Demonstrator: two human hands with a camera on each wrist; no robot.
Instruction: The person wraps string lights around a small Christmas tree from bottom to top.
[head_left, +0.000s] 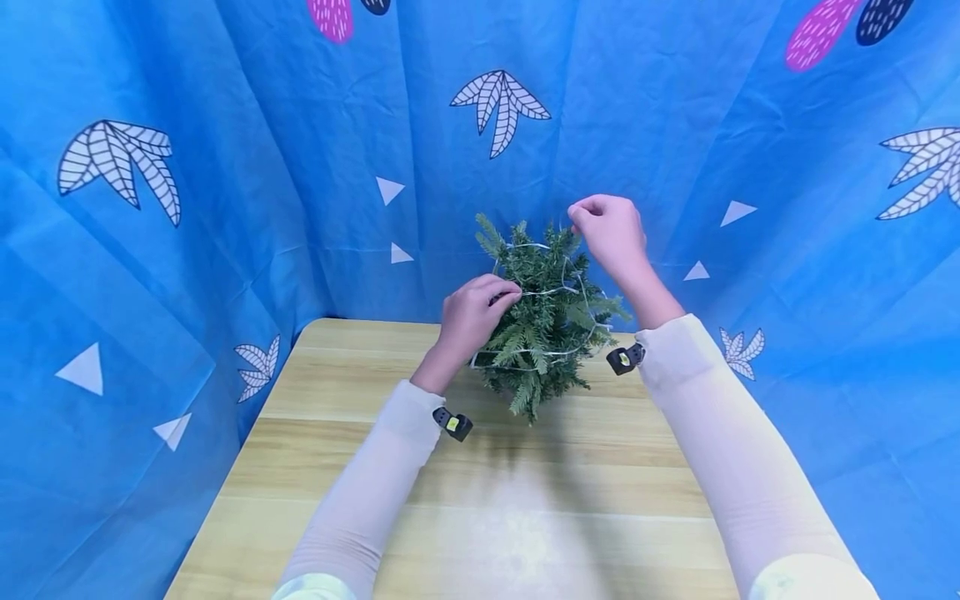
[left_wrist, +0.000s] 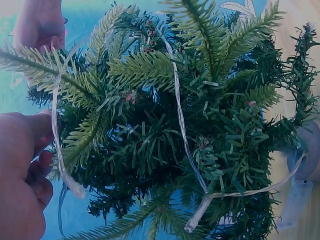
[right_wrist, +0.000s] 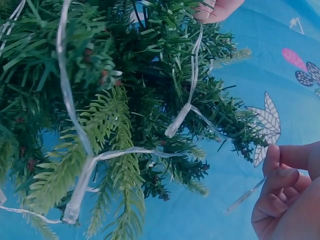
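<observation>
A small artificial Christmas tree (head_left: 536, 321) stands towards the back of the table. A clear-wired string of lights (right_wrist: 64, 75) loops around its branches, with small clear bulbs along it. At the tree's left side, my left hand (head_left: 476, 312) pinches the string between thumb and fingers; the wire runs rightwards from the fingertips across the needles. My right hand (head_left: 611, 233) is raised at the tree's upper right. Its thumb and forefinger pinch the string near the branch tips, and in the right wrist view a loose bulb (right_wrist: 245, 195) hangs beside those fingers (right_wrist: 295, 155).
The light wooden table (head_left: 337, 392) extends forward from the tree. A blue curtain (head_left: 315, 108) with printed leaves and triangles hangs behind and at both sides. A small black camera is strapped on each wrist.
</observation>
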